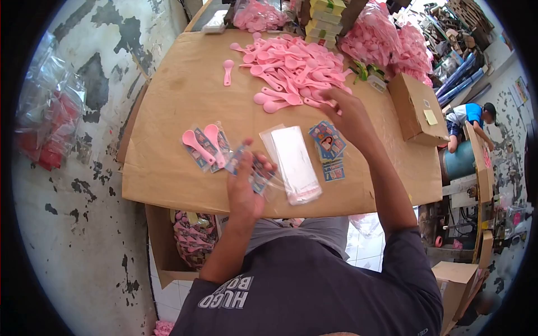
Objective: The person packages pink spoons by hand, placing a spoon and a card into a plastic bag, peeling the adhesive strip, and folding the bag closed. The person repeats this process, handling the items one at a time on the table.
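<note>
My left hand (246,175) is closed on a clear plastic sleeve with a blue printed card (260,182) inside; motion blurs it a little. Just left of it, two pink spoons (200,147) lie on packed cards. My right hand (346,112) is at the near right edge of a heap of pink spoons (294,64), fingers bent down and pinching the handle end of one spoon. Between my hands lies a stack of clear plastic sleeves (294,165). A pile of blue printed cards (328,141) sits below my right hand.
One loose spoon (227,73) lies left of the heap. Bulging bags of pink spoons (372,36) and stacked yellow boxes (325,19) stand at the back. A cardboard box (417,109) borders the right side. Another person (471,120) sits farther right.
</note>
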Tool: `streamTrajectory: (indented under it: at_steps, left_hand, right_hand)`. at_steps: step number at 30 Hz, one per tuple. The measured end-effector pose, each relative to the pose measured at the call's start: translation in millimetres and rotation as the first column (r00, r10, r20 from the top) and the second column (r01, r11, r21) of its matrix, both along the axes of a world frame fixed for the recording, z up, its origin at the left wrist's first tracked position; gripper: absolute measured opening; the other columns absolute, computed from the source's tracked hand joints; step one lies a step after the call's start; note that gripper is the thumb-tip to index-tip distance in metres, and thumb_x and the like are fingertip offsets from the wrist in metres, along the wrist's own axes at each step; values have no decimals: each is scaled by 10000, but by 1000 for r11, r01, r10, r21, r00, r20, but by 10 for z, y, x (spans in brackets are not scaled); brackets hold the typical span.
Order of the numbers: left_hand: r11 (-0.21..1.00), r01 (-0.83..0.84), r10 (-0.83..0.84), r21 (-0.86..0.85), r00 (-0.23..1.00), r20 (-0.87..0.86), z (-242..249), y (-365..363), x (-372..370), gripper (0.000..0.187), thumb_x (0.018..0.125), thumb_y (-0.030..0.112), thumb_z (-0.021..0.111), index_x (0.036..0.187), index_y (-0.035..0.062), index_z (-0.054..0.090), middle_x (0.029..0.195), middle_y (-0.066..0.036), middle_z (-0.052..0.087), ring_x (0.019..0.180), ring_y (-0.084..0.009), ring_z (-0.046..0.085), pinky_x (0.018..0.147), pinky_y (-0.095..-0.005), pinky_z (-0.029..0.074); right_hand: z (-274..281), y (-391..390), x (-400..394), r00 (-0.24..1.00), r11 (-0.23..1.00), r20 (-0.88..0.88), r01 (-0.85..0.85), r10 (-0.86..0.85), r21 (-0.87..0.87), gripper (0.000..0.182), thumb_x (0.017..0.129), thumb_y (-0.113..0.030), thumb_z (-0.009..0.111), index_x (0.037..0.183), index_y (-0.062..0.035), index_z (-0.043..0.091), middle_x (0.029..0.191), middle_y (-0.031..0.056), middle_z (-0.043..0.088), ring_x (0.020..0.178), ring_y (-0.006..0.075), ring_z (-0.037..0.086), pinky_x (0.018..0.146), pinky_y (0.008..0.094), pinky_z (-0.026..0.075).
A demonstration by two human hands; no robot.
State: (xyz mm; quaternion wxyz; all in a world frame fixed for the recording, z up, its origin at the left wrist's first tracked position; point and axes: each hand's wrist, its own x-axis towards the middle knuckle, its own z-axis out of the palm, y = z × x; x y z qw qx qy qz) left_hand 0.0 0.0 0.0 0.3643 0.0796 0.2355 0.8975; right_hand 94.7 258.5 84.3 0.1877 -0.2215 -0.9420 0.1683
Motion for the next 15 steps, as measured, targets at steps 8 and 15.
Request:
streamTrajectory:
  at_steps: [8, 15]
  left_hand:
    - [988, 142, -143, -65, 990, -4, -134, -112, 42, 452, 1059, 284, 580, 1413, 43, 437, 966, -64, 614, 882, -157, 636, 881, -399, 576]
    - [966, 257, -257, -2, 966, 2, -154, -22, -33, 411, 1044, 280, 613, 1358, 52, 478, 930, -62, 623, 858, -161, 646, 847, -387, 582]
  right_hand:
    - [-419, -212, -1267, 981, 940, 112, -182, 156, 288, 157, 886, -181, 669, 1012, -92, 696, 915, 108, 731, 875, 301, 720, 674, 442, 533]
    - [-442, -204, -1548, 960, 901, 271, -180, 73, 395, 203, 904, -171, 621, 1081, -156, 719, 971, 81, 743, 924, 276, 716, 728, 448, 538]
